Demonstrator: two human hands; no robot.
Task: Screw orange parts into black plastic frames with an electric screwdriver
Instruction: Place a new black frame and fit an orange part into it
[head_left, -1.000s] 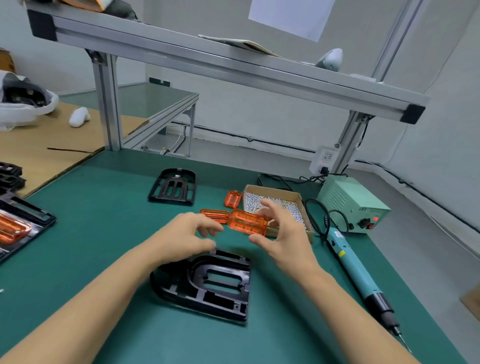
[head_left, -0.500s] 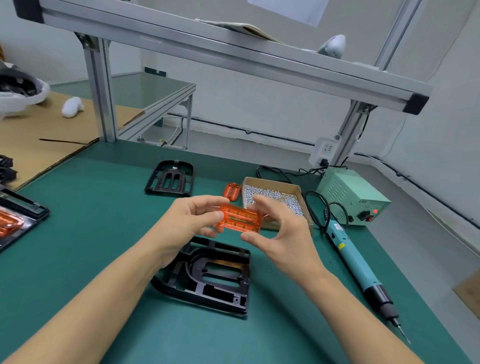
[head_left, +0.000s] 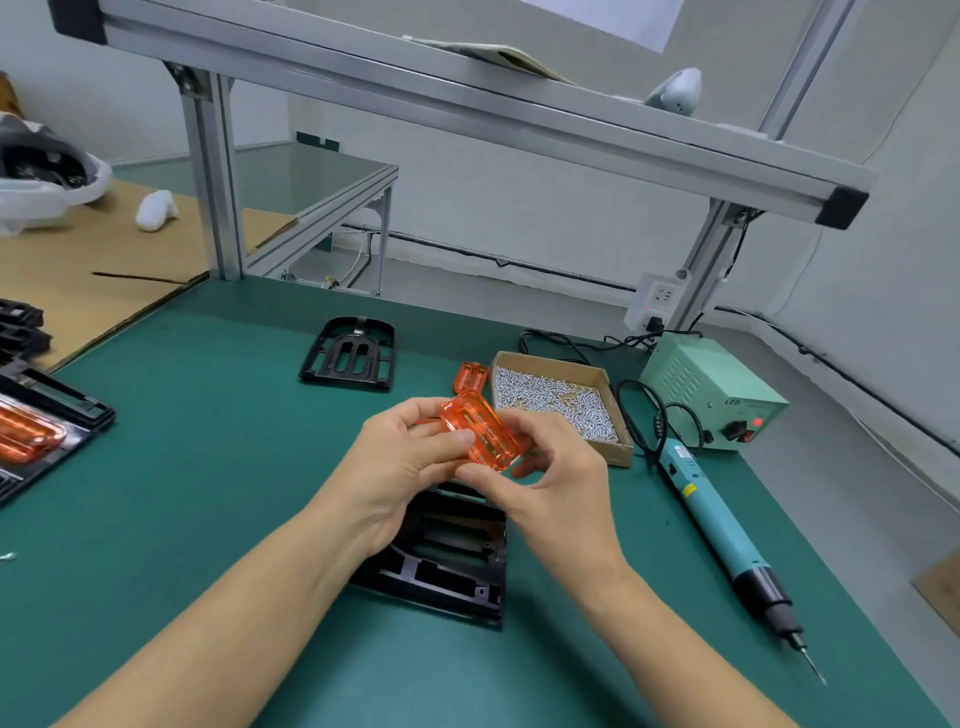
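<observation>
Here we pinch the orange part (head_left: 480, 431) between the curled fingers of our left hand (head_left: 400, 457) and right hand (head_left: 550, 478), above the black frame (head_left: 447, 566) on the green mat (head_left: 208, 467).

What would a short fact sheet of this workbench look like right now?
hands: left hand and right hand both hold one orange part above the near black frame
screwdriver: electric screwdriver lies untouched on the green mat
screws: in the cardboard box
spare parts: second orange part, far black frame
</observation>
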